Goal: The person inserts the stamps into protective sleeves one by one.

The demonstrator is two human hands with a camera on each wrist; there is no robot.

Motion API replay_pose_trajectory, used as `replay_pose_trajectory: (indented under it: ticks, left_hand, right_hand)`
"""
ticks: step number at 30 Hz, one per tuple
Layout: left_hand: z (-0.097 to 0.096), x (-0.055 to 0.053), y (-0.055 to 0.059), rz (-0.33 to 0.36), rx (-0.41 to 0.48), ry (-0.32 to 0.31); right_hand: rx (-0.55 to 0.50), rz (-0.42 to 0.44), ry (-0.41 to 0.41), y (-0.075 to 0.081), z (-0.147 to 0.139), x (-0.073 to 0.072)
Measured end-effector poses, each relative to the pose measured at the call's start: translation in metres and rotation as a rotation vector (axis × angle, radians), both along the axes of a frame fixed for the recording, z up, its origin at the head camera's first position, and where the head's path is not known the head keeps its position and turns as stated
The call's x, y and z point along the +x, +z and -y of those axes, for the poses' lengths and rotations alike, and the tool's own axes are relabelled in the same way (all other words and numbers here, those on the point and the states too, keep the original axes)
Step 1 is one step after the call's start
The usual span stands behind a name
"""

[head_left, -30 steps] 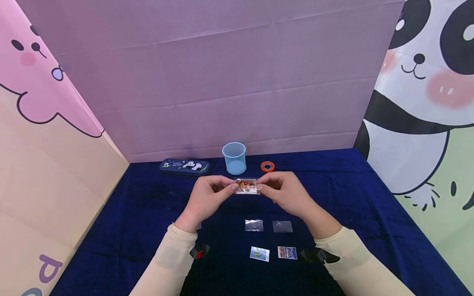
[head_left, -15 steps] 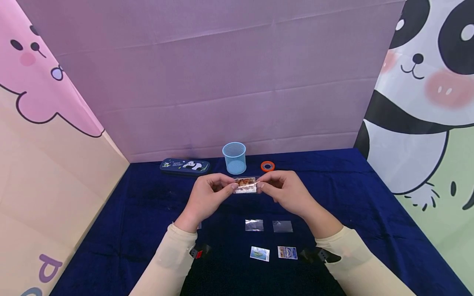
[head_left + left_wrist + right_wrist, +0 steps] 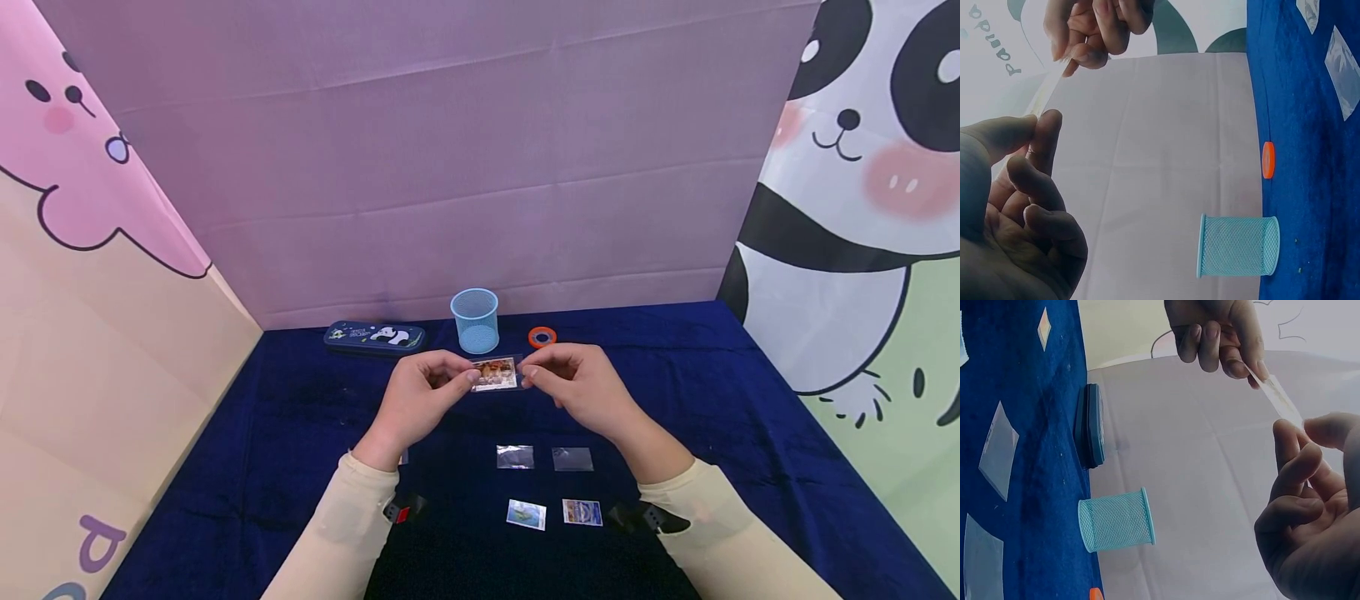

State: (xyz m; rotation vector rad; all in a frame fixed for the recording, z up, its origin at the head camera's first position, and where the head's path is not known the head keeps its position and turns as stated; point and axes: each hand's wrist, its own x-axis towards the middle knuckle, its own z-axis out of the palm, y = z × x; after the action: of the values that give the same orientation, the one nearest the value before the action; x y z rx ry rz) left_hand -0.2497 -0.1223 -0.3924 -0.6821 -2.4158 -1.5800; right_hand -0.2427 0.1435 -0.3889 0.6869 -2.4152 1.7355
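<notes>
A small picture card (image 3: 497, 374) in a clear plastic sleeve is held up above the dark blue cloth, near the middle of the head view. My left hand (image 3: 420, 402) pinches its left end between thumb and index finger. At the other end, my right hand (image 3: 581, 387) pinches the clear edge of the sleeve. From the left wrist the card (image 3: 1046, 94) appears almost edge-on, stretched between both hands. Two clear sleeves (image 3: 514, 457) (image 3: 572, 459) lie on the cloth below the hands. Closer to me lie two picture cards (image 3: 527, 514) (image 3: 582, 512).
Along the back stand a blue mesh pen cup (image 3: 475, 321) and, left of it, a dark pencil case (image 3: 374, 337) with a panda. An orange roll of tape (image 3: 542, 337) lies right of the cup. Another card (image 3: 1044, 329), partly hidden by my left wrist in the head view, lies on the cloth.
The sleeved card has shifted slightly left and up, and the glare on it has faded. My right hand has risen a little. Things on the cloth stay where they were.
</notes>
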Motion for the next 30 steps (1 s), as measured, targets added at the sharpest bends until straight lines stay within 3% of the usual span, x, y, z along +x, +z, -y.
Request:
replay_pose_trajectory:
  ticks: [14,21,26,30]
  left_hand:
    - [0.0,0.001,0.001,0.002,-0.014,-0.001]
    - [0.006,0.001,0.001,0.002,-0.054,0.018]
    - [0.015,0.0,-0.007,0.036,-0.072,0.068]
    - [0.022,0.0,-0.021,0.056,-0.081,0.105]
  right_hand:
    - [0.058,-0.038,-0.024,-0.004,0.003,-0.001]
    - [0.125,-0.106,-0.073,-0.004,0.003,-0.002]
    - [0.211,-0.113,-0.099,-0.009,-0.001,0.002]
    - [0.27,-0.087,-0.081,-0.019,-0.006,0.009]
